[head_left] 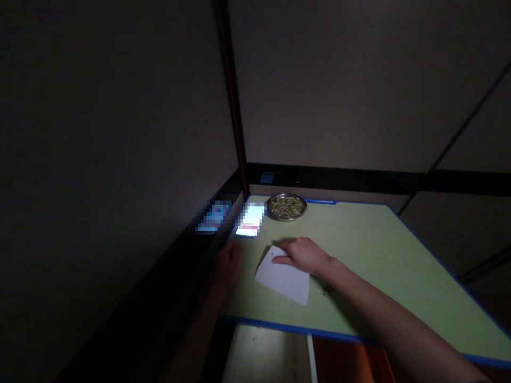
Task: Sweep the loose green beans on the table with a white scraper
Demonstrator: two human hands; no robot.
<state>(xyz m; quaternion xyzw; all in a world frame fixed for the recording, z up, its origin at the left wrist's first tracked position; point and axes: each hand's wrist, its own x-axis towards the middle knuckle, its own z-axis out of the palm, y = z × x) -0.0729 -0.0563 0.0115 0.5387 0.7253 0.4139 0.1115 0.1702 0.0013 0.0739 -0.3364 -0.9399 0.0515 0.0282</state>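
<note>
My right hand point(305, 254) reaches in from the right over the table. Its thumb lies on top of a white piece of paper point(284, 279), pinching the upper edge, with the other fingers partly hidden. The paper is tilted above the pale green tabletop point(355, 239) and has a small dark spot near its top corner. My left hand point(230, 260) is in shadow at the table's left edge, fingers curled closed, and no object shows in it. Beyond it lies a phone point(251, 219) with its screen lit and blurred out.
A round metal dish point(286, 207) of small pale and greenish pieces stands at the back, beside the phone. Small dark bits point(327, 290) lie under my right forearm. Walls close off the left and back. Below the blue front edge is an open drawer point(267, 354).
</note>
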